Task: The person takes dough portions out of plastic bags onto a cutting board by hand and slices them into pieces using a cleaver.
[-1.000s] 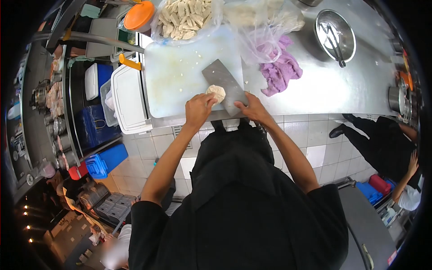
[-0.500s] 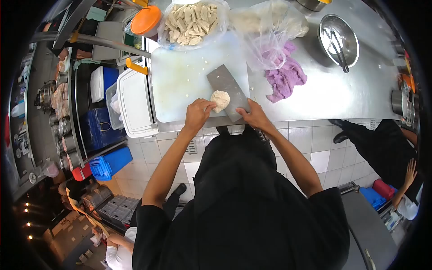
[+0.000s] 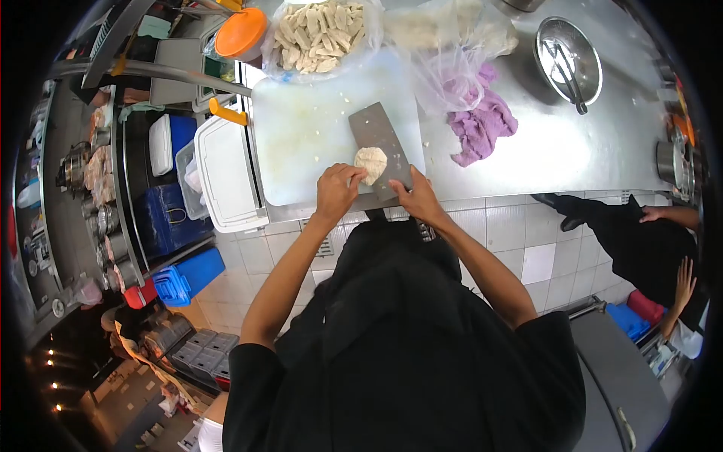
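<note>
My right hand (image 3: 419,197) grips the lower end of a cleaver (image 3: 374,125), its wide grey blade slanting over the cutting board (image 3: 290,120). A pale, rounded piece of food (image 3: 371,163) lies against the blade's left side, partly over it. The fingertips of my left hand (image 3: 337,191) are closed on the lower left edge of this piece. I cannot tell exactly what food it is. Small pale crumbs dot the white board and the blade.
Behind the board, a clear bag (image 3: 319,36) holds many pale strips. Right of it are another plastic bag (image 3: 452,45), a purple cloth (image 3: 482,129) and a metal bowl (image 3: 553,71) with tongs. An orange-lidded container (image 3: 241,34) stands back left. Another person (image 3: 640,233) is at the right.
Both hands stay on the food piece and the cleaver, which have shifted only slightly. The view has moved a little. At the right, the other person's second hand has come into sight.
</note>
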Tool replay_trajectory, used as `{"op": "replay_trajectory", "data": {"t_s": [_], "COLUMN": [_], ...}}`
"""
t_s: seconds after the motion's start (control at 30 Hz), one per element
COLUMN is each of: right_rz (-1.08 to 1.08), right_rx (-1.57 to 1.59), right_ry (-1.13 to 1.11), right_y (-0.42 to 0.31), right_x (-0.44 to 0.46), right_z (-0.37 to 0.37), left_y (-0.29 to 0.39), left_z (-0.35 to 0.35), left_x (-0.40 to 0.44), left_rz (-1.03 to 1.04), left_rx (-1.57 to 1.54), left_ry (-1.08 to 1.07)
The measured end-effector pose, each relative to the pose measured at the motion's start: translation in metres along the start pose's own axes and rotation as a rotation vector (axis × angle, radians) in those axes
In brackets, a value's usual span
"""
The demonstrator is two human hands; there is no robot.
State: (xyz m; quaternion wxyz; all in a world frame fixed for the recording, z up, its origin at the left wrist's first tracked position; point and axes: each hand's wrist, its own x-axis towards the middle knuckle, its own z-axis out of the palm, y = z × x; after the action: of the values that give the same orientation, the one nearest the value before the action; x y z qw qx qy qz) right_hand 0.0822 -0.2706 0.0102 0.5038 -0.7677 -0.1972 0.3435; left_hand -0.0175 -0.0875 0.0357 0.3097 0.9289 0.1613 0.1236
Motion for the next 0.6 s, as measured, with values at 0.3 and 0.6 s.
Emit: {"op": "replay_trajectory", "data": {"t_s": [0.3,0.6], "right_rz": [-0.035,-0.052], "right_rx": [0.019,-0.035], "right_ry": [0.224,0.112], "right_y": [0.008,-0.023], "right_x": [-0.008,-0.01], "right_z": [0.038,0.041], "left_y": [-0.006,-0.016], "left_z": [0.002,-0.023], "left_x": [-0.001,0.017], "left_rz": [0.043,-0.024], "left_rx": [-0.026,-0.117], "left_ry": [0.024,-0.053]}}
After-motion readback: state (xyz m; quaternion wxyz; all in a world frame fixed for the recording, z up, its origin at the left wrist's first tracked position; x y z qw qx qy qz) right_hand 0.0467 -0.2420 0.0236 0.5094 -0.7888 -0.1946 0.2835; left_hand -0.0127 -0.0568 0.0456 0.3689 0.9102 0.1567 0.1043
